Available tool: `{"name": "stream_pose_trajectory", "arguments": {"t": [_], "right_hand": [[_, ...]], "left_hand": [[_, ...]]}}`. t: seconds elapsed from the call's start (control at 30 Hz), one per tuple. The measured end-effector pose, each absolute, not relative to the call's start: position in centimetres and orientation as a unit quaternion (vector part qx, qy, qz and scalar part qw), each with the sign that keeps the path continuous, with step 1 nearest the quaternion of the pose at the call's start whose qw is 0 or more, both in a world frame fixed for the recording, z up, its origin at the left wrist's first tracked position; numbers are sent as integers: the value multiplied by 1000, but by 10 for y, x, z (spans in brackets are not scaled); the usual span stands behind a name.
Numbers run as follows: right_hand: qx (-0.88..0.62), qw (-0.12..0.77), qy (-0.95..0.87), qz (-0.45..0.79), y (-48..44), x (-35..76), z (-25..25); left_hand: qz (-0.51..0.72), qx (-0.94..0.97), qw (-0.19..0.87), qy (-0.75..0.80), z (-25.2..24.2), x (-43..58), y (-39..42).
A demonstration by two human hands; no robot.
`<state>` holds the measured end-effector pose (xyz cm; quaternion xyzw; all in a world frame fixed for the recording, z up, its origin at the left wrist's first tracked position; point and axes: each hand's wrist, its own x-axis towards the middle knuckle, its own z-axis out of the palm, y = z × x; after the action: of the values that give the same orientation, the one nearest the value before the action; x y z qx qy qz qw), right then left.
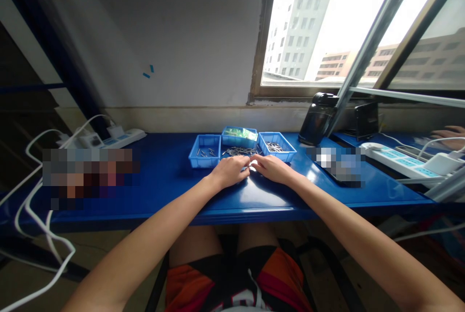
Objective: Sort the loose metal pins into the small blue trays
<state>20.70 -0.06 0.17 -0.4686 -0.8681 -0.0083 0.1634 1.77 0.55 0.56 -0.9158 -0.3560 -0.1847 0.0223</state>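
Observation:
My left hand (231, 170) and my right hand (271, 167) meet over the front middle of the blue table, fingertips pinched together. A small pale glint shows between them, too small to name. Just beyond my fingers lies a loose pile of thin metal pieces (240, 151). To its left stands a blue tray (205, 162) with a few such pieces inside. A second blue tray (288, 155), at the right, holds many thin metal pieces. Behind the pile, a third blue tray (227, 129) bears a green and clear plastic packet (240, 132).
A black flask-like container (317, 120) stands at the back right beside a slanting metal post. Power strips lie at the left (125, 137) and right (399, 159), with white cables. A blurred phone-like object (339, 169) lies right of my hands. Another person's hand (448, 135) shows far right.

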Motion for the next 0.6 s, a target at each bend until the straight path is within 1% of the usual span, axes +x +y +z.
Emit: {"name": "stream_pose_trajectory", "arguments": {"t": [0.17, 0.4, 0.6], "right_hand": [[-463, 164, -871, -2, -4, 205, 4], [-437, 170, -883, 3, -3, 205, 4], [-490, 156, -858, -22, 0, 208, 2]], "left_hand": [[-152, -902, 15, -404, 8, 18, 5], [-151, -904, 19, -399, 4, 18, 9], [-155, -895, 16, -418, 4, 17, 9]]}}
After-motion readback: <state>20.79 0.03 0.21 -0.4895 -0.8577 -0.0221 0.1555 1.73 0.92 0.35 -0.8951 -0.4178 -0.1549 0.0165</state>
